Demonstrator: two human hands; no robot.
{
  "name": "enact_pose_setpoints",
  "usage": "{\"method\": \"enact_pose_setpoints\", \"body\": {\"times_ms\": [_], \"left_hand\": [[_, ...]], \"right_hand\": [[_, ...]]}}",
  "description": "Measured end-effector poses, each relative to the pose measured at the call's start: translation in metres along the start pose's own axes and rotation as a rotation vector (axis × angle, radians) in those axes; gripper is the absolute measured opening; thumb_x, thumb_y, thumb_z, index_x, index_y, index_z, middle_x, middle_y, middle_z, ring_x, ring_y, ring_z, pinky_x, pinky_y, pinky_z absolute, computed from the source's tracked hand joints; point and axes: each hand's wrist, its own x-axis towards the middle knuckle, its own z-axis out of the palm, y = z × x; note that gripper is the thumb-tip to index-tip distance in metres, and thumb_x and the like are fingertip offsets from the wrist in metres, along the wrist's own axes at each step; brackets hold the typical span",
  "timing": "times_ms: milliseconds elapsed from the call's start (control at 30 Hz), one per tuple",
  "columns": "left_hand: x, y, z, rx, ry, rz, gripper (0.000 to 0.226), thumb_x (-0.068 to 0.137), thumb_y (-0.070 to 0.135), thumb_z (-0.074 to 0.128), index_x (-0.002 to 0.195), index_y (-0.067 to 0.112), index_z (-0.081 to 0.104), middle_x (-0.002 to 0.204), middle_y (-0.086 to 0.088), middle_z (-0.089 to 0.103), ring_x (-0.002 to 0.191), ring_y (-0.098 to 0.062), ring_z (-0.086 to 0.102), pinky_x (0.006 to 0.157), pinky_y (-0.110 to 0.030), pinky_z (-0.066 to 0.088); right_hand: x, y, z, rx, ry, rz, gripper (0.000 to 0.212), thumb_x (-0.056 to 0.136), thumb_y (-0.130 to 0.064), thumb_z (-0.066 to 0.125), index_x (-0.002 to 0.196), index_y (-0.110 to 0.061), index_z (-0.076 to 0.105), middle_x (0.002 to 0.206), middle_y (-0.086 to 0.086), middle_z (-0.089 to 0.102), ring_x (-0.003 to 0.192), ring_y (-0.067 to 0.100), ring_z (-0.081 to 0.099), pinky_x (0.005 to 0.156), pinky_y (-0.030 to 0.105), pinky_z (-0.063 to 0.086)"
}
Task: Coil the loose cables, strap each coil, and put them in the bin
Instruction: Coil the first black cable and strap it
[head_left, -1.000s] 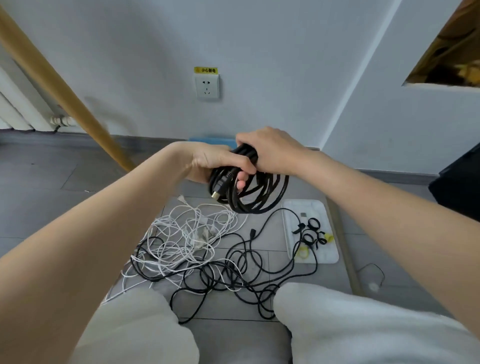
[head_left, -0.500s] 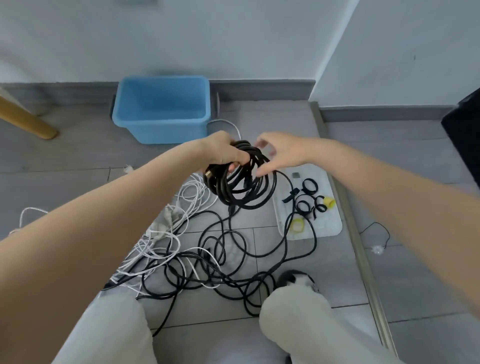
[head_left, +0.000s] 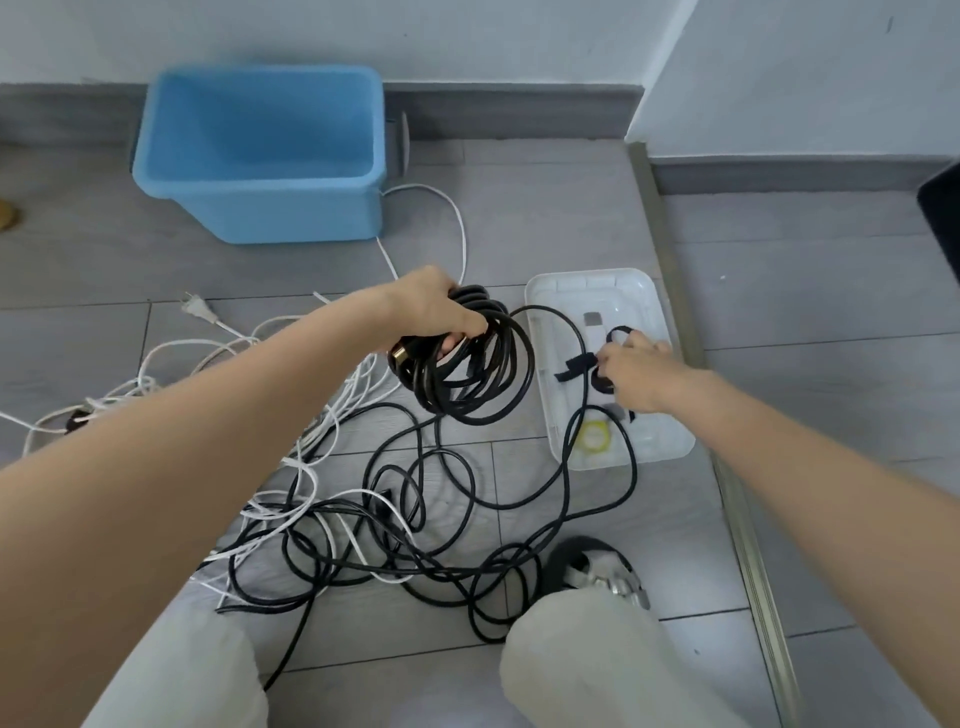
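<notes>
Gripping a coiled black rubber cable (head_left: 470, 364) above the grey tiled floor (head_left: 545, 218), the left hand (head_left: 434, 312) is holding it beside the white plastic tray (head_left: 571, 283), where the right hand (head_left: 636, 371) is pinching a black fabric strap (head_left: 574, 368). Open floor is separating the blue plastic bin (head_left: 260, 156) from the loose tangled cables (head_left: 395, 519).

Single view, camera on my head, pitched forward and steeply down at the tiled floor (head_left: 545, 218) between my knees (wide-angle, edges bowed). Forearms fill the near frame; far edge reaches the wall skirting (head_left: 509, 111).
</notes>
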Motion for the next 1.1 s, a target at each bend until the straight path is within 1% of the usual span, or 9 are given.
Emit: {"method": "enact_pose_setpoints", "body": {"times_ms": [267,400,500,600,733,833,933,1033,1100], "left_hand": [[-0.001,-0.005,0.007,-0.039,-0.016,-0.015,0.017,0.079,0.006,0.055,0.064,0.007,0.048,0.037,0.002,0.044,0.035,-0.012,0.041,0.036,-0.013,0.036],[-0.001,-0.009,0.006,-0.078,-0.016,-0.026,0.018,0.08,0.005,0.056,0.064,0.008,0.048,0.04,0.001,0.044,0.036,-0.012,0.041,0.036,-0.014,0.037],[0.0,-0.011,0.006,-0.13,-0.015,-0.037,0.015,0.08,0.005,0.056,0.067,0.008,0.049,0.049,-0.003,0.044,0.041,-0.014,0.041,0.037,-0.015,0.037],[0.001,-0.012,0.006,-0.176,-0.012,-0.05,0.016,0.079,0.005,0.056,0.066,0.009,0.048,0.046,-0.001,0.043,0.04,-0.014,0.041,0.039,-0.015,0.038],[0.0,-0.012,0.006,-0.178,0.027,-0.061,0.016,0.08,0.006,0.056,0.066,0.009,0.048,0.041,0.0,0.044,0.038,-0.014,0.042,0.039,-0.016,0.04],[0.0,-0.013,0.005,-0.197,0.058,-0.072,0.011,0.08,0.006,0.057,0.071,0.008,0.05,0.043,-0.001,0.044,0.04,-0.015,0.042,0.039,-0.016,0.04],[0.0,-0.013,0.006,-0.21,0.077,-0.08,0.014,0.08,0.006,0.057,0.068,0.009,0.049,0.043,-0.001,0.044,0.039,-0.014,0.042,0.04,-0.014,0.039],[0.001,-0.012,0.008,-0.219,0.097,-0.079,0.017,0.08,0.006,0.057,0.066,0.009,0.048,0.048,-0.003,0.045,0.036,-0.012,0.042,0.038,-0.013,0.038],[0.002,-0.011,0.01,-0.225,0.103,-0.075,0.016,0.081,0.006,0.057,0.068,0.008,0.049,0.048,-0.003,0.045,0.033,-0.011,0.041,0.038,-0.013,0.039]], "right_hand": [[0.002,0.024,-0.022,0.374,0.332,-0.025,0.044,0.087,0.004,0.037,0.106,-0.022,0.068,0.125,0.001,0.054,0.118,0.027,0.038,0.095,0.03,0.026],[-0.007,0.03,-0.031,0.416,0.413,-0.055,0.029,0.089,0.001,0.046,0.099,-0.009,0.072,0.114,0.003,0.063,0.115,0.027,0.046,0.097,0.033,0.036],[-0.014,0.032,-0.038,0.54,0.513,-0.036,0.015,0.086,0.0,0.057,0.089,-0.003,0.072,0.095,0.007,0.064,0.088,0.02,0.06,0.078,0.021,0.044],[-0.016,0.032,-0.045,0.681,0.536,0.01,0.013,0.085,0.002,0.059,0.082,-0.008,0.067,0.083,0.006,0.063,0.052,-0.003,0.058,0.052,0.001,0.035],[-0.014,0.028,-0.054,0.767,0.577,0.038,0.011,0.084,-0.001,0.061,0.081,-0.01,0.066,0.076,0.008,0.063,0.045,-0.003,0.056,0.054,-0.003,0.036],[-0.017,0.023,-0.062,0.773,0.668,0.06,0.009,0.086,-0.006,0.059,0.088,0.0,0.066,0.069,0.006,0.058,0.05,0.004,0.054,0.057,0.002,0.038],[-0.018,0.019,-0.064,0.545,0.669,0.003,0.011,0.087,-0.007,0.057,0.092,-0.003,0.066,0.071,0.005,0.052,0.072,0.019,0.051,0.063,0.01,0.042],[-0.016,0.015,-0.056,0.337,0.512,-0.043,0.01,0.087,-0.009,0.056,0.085,-0.004,0.063,0.071,0.006,0.052,0.076,0.027,0.052,0.078,0.04,0.051],[-0.017,0.015,-0.05,0.373,0.366,0.001,0.015,0.088,-0.01,0.056,0.077,0.0,0.061,0.07,0.013,0.059,0.073,0.029,0.055,0.079,0.041,0.052]]}}
